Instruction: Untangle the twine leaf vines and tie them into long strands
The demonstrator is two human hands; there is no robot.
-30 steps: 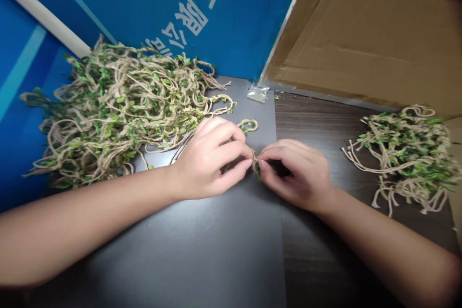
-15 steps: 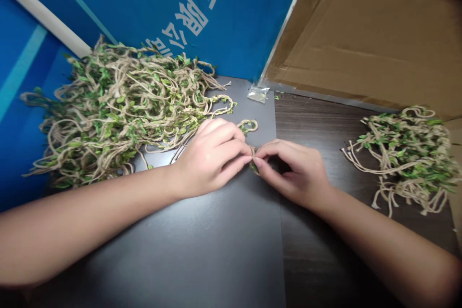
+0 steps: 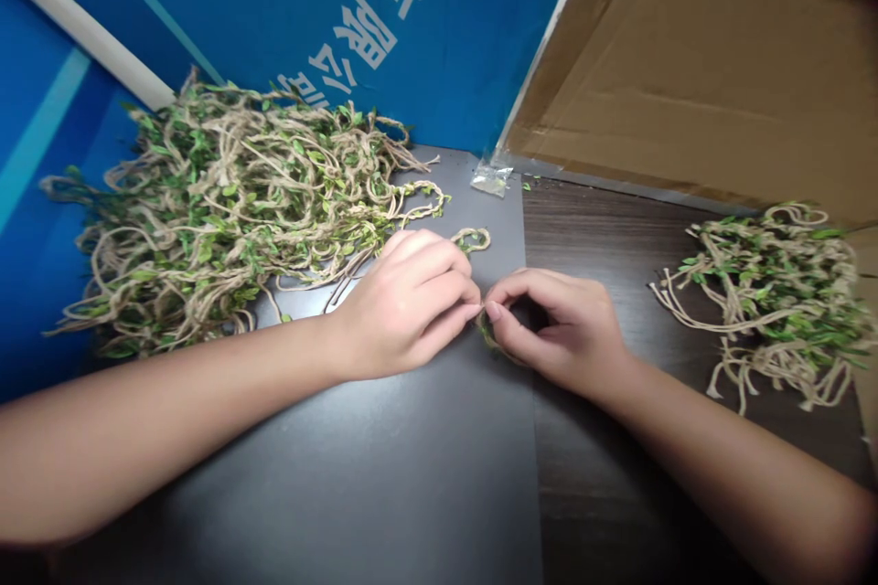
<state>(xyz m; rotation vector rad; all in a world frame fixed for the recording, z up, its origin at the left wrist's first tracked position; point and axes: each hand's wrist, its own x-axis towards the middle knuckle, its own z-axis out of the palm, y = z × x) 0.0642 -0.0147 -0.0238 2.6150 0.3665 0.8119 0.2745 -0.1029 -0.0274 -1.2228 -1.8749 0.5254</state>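
My left hand [image 3: 415, 306] and my right hand [image 3: 559, 320] meet fingertip to fingertip over the table. Both pinch a short piece of leafy twine [image 3: 488, 334], most of it hidden behind the fingers. Just beyond my left hand a looped end of leafy twine [image 3: 476, 239] lies on the grey surface. A big tangled heap of twine garlands with green leaves [image 3: 261, 192] is behind and left of my left hand. To the right of my right hand sits a smaller pile of leafy twine [image 3: 782, 292] with loose cord ends.
A grey sheet [image 3: 357, 475] covers the left of the dark wood table [image 3: 583, 494]. Behind stand a blue printed panel [image 3: 466, 37] and a cardboard sheet [image 3: 700, 64]. A scrap of clear plastic [image 3: 491, 180] lies near their corner. A white pole [image 3: 82, 23] slants at upper left.
Both hands have shifted very slightly toward me, still pinching the twine. A little more of the twine shows below the right fingertips. The piles have not moved.
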